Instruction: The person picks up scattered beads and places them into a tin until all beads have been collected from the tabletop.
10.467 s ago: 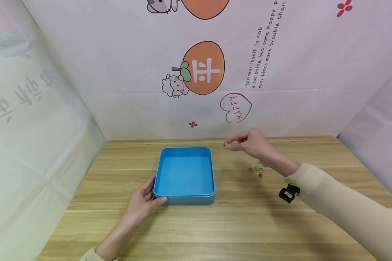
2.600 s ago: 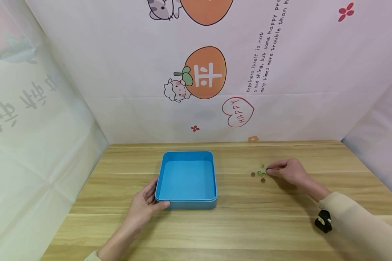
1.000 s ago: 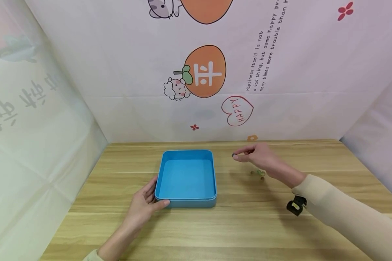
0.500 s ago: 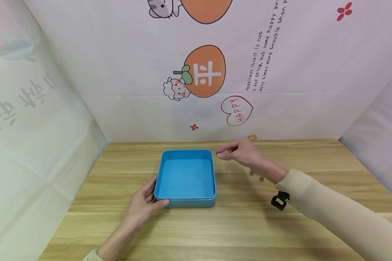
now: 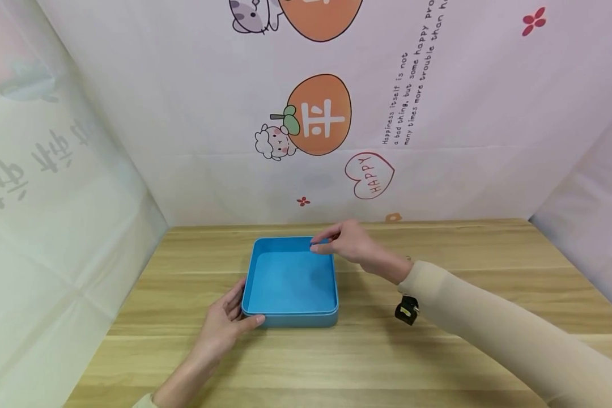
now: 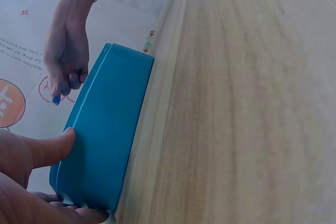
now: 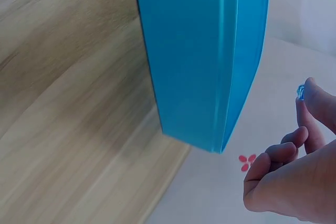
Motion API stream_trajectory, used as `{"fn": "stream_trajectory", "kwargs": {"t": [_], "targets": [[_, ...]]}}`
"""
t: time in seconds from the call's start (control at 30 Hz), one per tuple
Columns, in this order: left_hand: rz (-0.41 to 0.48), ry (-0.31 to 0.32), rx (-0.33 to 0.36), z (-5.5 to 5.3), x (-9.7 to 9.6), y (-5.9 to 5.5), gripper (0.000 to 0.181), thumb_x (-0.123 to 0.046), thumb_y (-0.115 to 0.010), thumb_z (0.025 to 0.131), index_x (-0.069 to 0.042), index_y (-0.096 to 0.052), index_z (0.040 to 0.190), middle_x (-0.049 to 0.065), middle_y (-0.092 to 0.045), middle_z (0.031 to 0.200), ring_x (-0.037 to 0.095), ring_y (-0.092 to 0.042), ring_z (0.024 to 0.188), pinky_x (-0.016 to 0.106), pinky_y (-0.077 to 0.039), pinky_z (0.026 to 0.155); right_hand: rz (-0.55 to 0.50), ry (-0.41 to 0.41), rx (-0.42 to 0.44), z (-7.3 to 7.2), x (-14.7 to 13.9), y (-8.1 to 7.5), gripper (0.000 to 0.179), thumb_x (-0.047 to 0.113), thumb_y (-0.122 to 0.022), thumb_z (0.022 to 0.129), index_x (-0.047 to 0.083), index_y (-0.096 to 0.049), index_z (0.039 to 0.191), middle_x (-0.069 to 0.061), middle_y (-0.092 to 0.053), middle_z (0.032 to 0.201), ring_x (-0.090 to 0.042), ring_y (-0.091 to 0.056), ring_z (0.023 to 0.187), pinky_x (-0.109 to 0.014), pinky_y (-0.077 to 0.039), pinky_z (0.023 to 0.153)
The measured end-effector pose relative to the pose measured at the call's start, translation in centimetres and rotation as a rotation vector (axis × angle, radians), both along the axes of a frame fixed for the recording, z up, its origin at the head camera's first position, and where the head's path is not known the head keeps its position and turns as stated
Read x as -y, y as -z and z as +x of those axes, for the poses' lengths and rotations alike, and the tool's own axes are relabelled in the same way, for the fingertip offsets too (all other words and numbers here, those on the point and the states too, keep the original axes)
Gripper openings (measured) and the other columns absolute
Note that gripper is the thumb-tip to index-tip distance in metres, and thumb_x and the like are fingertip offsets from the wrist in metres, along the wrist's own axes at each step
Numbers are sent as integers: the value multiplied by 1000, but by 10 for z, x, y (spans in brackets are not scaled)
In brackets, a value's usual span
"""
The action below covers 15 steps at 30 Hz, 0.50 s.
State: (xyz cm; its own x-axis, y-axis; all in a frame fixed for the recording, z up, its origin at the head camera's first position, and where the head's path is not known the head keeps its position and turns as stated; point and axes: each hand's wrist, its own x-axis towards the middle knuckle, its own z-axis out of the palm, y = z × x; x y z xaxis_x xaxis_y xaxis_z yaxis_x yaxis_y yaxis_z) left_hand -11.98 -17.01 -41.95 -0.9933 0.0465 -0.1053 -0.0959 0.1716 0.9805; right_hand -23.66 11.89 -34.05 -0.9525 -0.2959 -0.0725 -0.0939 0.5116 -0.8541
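A shallow square blue box (image 5: pixel 290 286) with no lid on it sits on the wooden table. My left hand (image 5: pixel 220 324) grips its front left corner, the thumb on the front wall and the fingers along the left side. Above the back right part of the box is my right hand (image 5: pixel 356 245), pinching a small blue glass marble (image 7: pixel 300 92) between thumb and fingertip. The other fingers of that hand are curled in, as the right wrist view shows. From the head view, the visible box floor holds nothing.
Several small green and brown marbles (image 6: pixel 149 41) lie on the table to the right of the box, mostly hidden behind my right forearm in the head view. Printed white cloth (image 5: pixel 209 187) hangs at the table's back and sides.
My right hand took the blue marble from the group on the right and carried it left, from beside the box to over its back right part. My left hand stays at the corner.
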Motion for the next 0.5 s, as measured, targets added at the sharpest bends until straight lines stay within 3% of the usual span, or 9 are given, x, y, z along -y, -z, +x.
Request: {"fn": "stream_trajectory", "kwargs": {"t": [0.5], "targets": [[4,11,11,-3,3,1,94,-4,-85,89,-1,-30,165,23,-28,168,40,-33,151,47,-40,114,-8,-32,-58,-5,44,17,14,14,-86,91,7,-85,103,-5,-69,96,-23,-51,82,-31,-38,67]]}}
